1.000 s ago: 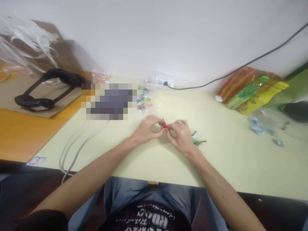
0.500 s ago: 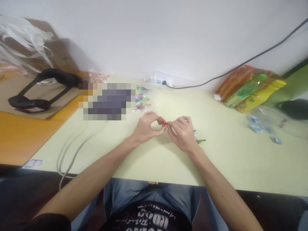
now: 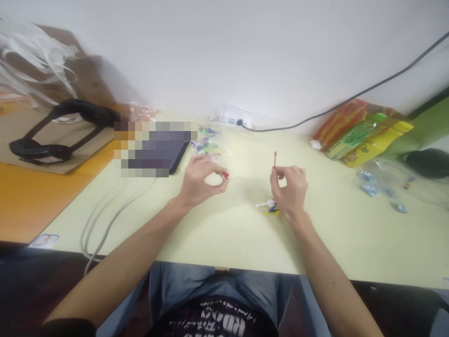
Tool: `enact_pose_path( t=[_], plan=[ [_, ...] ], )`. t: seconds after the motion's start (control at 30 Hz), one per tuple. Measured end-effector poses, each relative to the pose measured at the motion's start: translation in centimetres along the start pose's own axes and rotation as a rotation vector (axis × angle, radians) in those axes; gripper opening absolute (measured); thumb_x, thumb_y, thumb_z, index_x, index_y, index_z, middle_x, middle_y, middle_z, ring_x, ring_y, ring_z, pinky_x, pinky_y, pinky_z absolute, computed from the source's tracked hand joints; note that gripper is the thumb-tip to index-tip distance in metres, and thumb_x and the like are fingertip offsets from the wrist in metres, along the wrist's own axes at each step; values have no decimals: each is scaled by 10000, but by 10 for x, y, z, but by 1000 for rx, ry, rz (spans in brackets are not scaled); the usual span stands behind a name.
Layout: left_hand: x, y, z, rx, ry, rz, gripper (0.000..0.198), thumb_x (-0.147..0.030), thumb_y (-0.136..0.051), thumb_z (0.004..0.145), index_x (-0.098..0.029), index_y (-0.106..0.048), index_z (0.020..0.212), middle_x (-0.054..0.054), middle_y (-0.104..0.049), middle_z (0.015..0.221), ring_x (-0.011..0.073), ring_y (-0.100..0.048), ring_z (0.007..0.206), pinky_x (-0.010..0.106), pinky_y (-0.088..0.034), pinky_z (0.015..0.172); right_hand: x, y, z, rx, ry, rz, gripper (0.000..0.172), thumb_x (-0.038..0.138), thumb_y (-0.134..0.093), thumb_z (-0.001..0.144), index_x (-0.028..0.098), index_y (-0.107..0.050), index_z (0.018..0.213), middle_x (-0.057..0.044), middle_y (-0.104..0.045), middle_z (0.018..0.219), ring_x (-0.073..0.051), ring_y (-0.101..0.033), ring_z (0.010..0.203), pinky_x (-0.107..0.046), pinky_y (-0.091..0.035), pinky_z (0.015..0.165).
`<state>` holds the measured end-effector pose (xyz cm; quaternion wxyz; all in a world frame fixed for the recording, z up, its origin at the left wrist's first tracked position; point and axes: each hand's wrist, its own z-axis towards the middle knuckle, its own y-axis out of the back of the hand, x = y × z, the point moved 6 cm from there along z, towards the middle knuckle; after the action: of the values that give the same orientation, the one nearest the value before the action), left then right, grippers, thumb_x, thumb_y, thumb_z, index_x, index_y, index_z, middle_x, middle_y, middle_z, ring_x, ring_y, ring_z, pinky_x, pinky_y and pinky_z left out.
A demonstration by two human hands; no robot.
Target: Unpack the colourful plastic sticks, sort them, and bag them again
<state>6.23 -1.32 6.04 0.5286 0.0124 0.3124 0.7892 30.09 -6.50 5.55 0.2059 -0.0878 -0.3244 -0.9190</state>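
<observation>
My left hand (image 3: 200,180) hovers over the pale yellow table (image 3: 217,229), thumb and forefinger pinched on a tiny red piece (image 3: 226,175). My right hand (image 3: 290,188) is off to the right, fingers closed on a thin red stick (image 3: 275,159) that points upward. Just below the right hand, small white, blue and yellow toy parts (image 3: 268,206) lie on the table.
Small packets of colourful parts (image 3: 206,144) lie behind the left hand, beside a dark tablet (image 3: 164,152). Grey cables (image 3: 105,220) run at the left. Snack bags (image 3: 365,133) and a clear bag with blue pieces (image 3: 382,185) sit at the right. A black strap (image 3: 56,135) rests on cardboard.
My hands were together on one small red item; now they are apart. The left keeps a red bit, the right has moved right with the red stick, uncovering the parts beneath.
</observation>
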Motion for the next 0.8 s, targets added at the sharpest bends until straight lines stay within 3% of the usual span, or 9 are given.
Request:
enact_pose_path(
  t=[0.1,0.3,0.43,0.53,0.6,0.67,0.8],
  plan=[
    [3,0,2,104,2,-31,106,-226,-736,821,-231,-705,923,-21,-753,836,166,-675,827,381,-461,967,-2,-9,-4,147,-109,133,180,225,-530,936,232,-530,756,2,-616,682,-186,-564,681,-354,-407,815],
    [-9,-32,-7,625,-35,-91,82,-286,-688,880,-235,-732,927,-4,-751,857,180,-665,859,359,-425,935,46,-47,-27,701,18,75,259,184,-504,927,210,-509,670,2,-592,621,-156,-515,600,-346,-358,848],
    [-3,-40,-15,791,11,-99,89,-279,-673,890,-241,-729,948,-13,-750,870,178,-657,866,343,-406,911,62,-54,-42,832,74,-62,313,185,-489,947,194,-560,642,-44,-630,626,-165,-517,592,-361,-330,834],
    [3,-41,-17,826,24,-106,128,-332,-680,895,-247,-732,975,0,-748,907,190,-652,905,350,-401,913,68,-54,-46,825,65,-60,348,204,-482,979,190,-585,647,-44,-634,616,-164,-520,590,-358,-322,821],
    [5,-41,-18,829,22,-112,186,-384,-689,895,-247,-732,1013,15,-745,962,202,-650,947,357,-402,928,65,-50,-40,753,10,14,383,250,-496,1003,194,-569,631,-16,-612,589,-152,-513,581,-347,-322,809],
    [6,-41,-18,824,24,-107,283,-446,-708,882,-244,-727,1079,32,-735,1011,214,-645,969,366,-410,934,52,-38,-28,604,-86,102,419,302,-514,1015,196,-525,609,21,-571,559,-133,-494,558,-336,-329,801],
    [7,-41,-17,782,33,-98,520,-569,-742,844,-260,-678,1257,62,-703,1133,249,-622,1047,383,-429,953,4,1,-3,216,-263,154,461,389,-540,1007,207,-448,593,54,-493,526,-125,-450,532,-334,-358,774]
  ],
)
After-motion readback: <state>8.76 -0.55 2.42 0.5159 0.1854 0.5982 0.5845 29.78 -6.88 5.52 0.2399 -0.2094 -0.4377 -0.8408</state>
